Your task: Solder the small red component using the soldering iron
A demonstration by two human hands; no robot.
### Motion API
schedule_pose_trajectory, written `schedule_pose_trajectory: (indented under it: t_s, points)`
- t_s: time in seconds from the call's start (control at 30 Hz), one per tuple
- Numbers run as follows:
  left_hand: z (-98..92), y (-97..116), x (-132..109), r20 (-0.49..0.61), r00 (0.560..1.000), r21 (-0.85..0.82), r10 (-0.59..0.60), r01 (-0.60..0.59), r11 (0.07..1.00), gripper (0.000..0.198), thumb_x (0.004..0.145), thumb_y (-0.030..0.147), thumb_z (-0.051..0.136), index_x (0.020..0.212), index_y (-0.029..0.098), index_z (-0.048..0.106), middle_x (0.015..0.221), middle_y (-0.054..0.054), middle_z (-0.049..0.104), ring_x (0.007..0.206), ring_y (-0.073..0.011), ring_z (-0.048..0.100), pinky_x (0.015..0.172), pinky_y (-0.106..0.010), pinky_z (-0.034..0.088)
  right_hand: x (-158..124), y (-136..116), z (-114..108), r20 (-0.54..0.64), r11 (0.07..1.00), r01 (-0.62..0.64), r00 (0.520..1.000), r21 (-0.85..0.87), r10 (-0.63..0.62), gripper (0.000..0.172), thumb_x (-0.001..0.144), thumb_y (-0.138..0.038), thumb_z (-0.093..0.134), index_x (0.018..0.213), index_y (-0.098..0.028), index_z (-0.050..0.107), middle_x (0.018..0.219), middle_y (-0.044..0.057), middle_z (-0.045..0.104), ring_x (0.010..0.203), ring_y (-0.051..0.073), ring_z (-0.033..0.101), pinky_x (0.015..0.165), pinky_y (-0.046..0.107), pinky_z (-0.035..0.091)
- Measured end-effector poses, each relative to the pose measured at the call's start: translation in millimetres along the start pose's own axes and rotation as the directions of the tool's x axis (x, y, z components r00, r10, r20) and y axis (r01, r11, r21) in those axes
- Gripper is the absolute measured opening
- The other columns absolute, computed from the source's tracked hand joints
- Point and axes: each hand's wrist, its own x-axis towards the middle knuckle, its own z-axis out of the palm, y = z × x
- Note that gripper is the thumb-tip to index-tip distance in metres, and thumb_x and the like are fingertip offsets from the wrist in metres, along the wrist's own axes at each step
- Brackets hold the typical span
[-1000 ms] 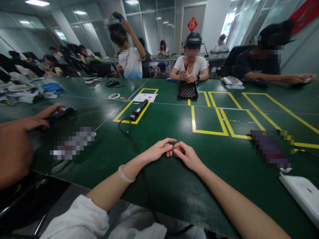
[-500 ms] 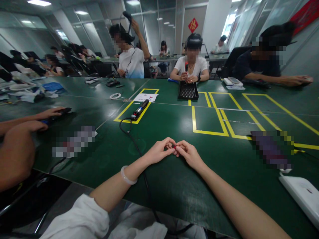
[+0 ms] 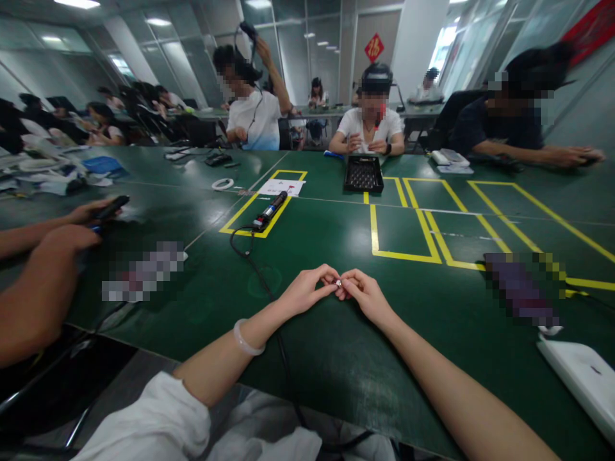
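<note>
On the broad dark-green table (image 3: 336, 371) marked with yellow tape (image 3: 371, 230), a black stick-shaped corded tool (image 3: 270, 210) lies well ahead and left of the hands. The left hand (image 3: 303, 294) and right hand (image 3: 369, 298) meet fingertip to fingertip, each curled into a tight pinch on one tiny pale metallic piece (image 3: 339, 282). The piece is held midway between them, equally near both, and its long axis is too small to tell.
</note>
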Motion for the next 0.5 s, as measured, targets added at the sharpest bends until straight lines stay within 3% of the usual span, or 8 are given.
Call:
schedule_pose_trajectory:
  t_s: [0.13,0.3,0.4,0.5]
  points:
    - [-0.2,-1.2,-0.2,-0.014,1.000,0.011,-0.018,0.019,1.000,0.019,0.090,0.031,0.055,0.103,0.018,0.059,0.093,-0.003,0.068,0.087,-0.0150,0.064,0.082,-0.026,0.047,-1.0,1.8,1.0,-0.002,1.000,0.009,1.000,0.024,-0.009,0.031,0.082,-0.043,0.067,0.097,-0.021,0.053,0.073,0.000,0.065,0.068,0.016,0.063,0.065,0.029,0.049]
    - [-6.0,0.1,0.5,0.025,0.999,0.045,-0.025,0.024,0.999,0.025,0.092,0.037,0.051,0.105,0.018,0.059,0.094,-0.003,0.068,0.089,-0.0157,0.064,0.081,-0.026,0.047,-1.6,4.3,0.6,0.024,0.999,0.018,1.000,-0.033,-0.017,0.027,0.084,-0.042,0.064,0.094,-0.020,0.053,0.075,0.001,0.065,0.069,0.015,0.062,0.067,0.029,0.048]
    - [-25.9,-7.0,6.0,0.001,1.000,0.148,-0.018,0.018,0.989,0.031,0.094,0.039,0.046,0.116,0.019,0.056,0.102,-0.004,0.066,0.095,-0.0163,0.063,0.085,-0.027,0.047,-1.0,4.1,-0.2,0.000,0.999,0.014,1.000,-0.048,-0.014,0.027,0.085,-0.042,0.063,0.095,-0.019,0.053,0.074,0.000,0.064,0.067,0.014,0.060,0.066,0.028,0.047]
    - [-66.5,-33.0,17.9,-0.092,0.996,0.380,-0.003,0.038,0.924,0.041,0.092,0.042,0.048,0.127,0.020,0.049,0.118,-0.007,0.059,0.107,-0.0191,0.058,0.094,-0.032,0.044,-0.6,3.0,-0.8,-0.007,0.997,0.015,1.000,-0.069,-0.016,0.026,0.085,-0.042,0.062,0.095,-0.019,0.053,0.074,0.000,0.063,0.065,0.014,0.059,0.064,0.028,0.047]
